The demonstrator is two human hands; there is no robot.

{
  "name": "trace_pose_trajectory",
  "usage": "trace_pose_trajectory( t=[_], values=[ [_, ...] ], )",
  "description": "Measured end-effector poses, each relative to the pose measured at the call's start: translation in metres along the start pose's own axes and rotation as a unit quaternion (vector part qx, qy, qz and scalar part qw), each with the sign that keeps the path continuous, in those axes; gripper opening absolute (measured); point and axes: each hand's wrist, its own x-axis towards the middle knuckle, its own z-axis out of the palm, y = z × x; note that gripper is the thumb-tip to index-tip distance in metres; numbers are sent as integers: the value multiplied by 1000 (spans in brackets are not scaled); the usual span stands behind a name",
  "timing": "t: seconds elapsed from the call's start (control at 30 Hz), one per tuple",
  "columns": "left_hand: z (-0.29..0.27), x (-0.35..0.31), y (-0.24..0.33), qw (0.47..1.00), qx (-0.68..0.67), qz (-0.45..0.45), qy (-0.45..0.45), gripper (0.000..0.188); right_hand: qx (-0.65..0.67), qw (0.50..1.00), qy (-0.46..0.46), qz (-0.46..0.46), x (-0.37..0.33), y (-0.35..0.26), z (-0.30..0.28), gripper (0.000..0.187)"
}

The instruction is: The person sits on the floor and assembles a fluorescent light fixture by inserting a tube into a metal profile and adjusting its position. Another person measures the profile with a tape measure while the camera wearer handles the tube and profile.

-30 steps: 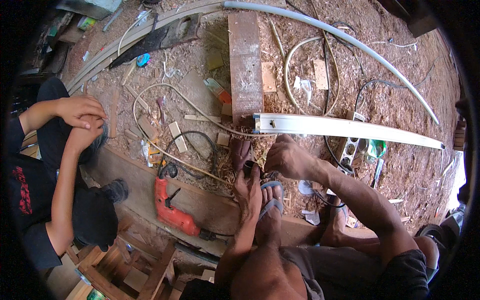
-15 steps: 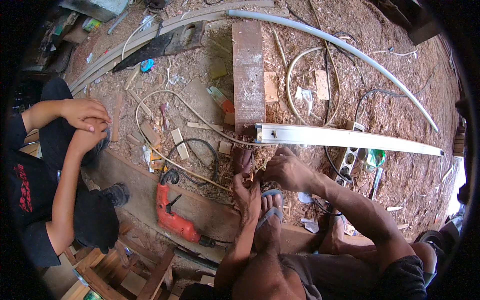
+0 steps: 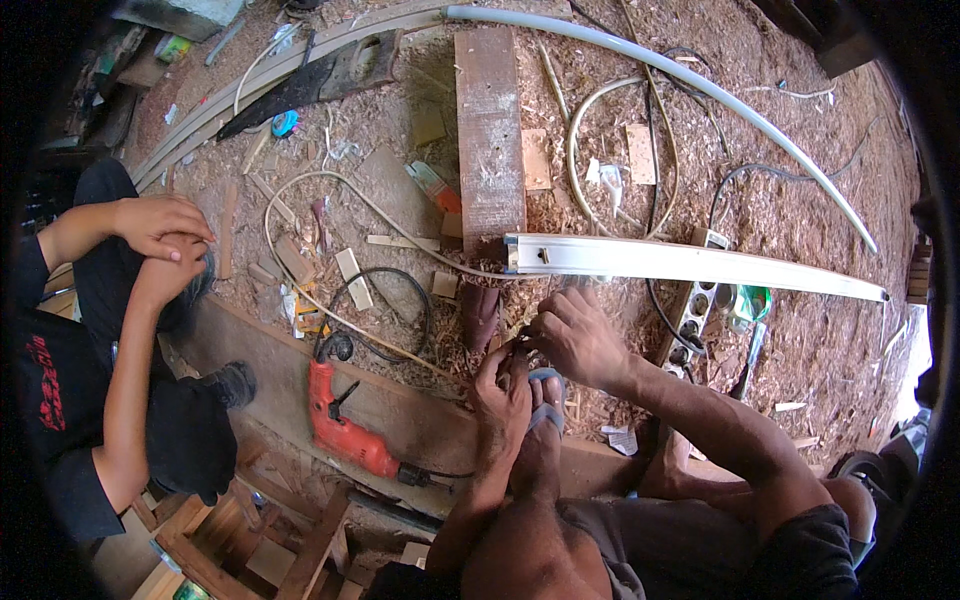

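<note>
Head view: small dark part [image 3: 521,341] sits between both hands, near the toes of the sandalled left foot [image 3: 541,440]. Mostly hidden, exact kind unclear. Left hand [image 3: 502,390]: thumb and fingers pinched on it. Right hand [image 3: 582,345]: fingers curled, tips meeting at the part; can't tell if clamped or only touching.

Main risk, my read: a drop. Fingertip-only hold, so a slip of the right-hand tips could knock it loose, and something that small could get lost in the wood shavings [image 3: 820,340] or hit the bare toes. Lesser one: white channel rail [image 3: 700,266] lies just past the right knuckles; a forward jerk could bump it.

Pose: left forearm steep from the lower edge; right forearm slants from lower right, back of hand up.

Further out: red drill [image 3: 350,435] to the left, power strip [image 3: 693,318] right, handsaw [image 3: 350,75] upper left, co-worker's clasped hands [image 3: 165,240] far left.
</note>
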Motion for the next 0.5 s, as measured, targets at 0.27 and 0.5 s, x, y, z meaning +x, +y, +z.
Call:
trace_pose_trajectory(
  t=[0.27,0.5],
  values=[
    [4,-4,8,996,-49,-46,57,28,134,990,22,39,-1,-2,9,17],
    [7,-3,-5,997,-26,47,62,30,165,983,-47,68,5,1,6,12]
  ],
)
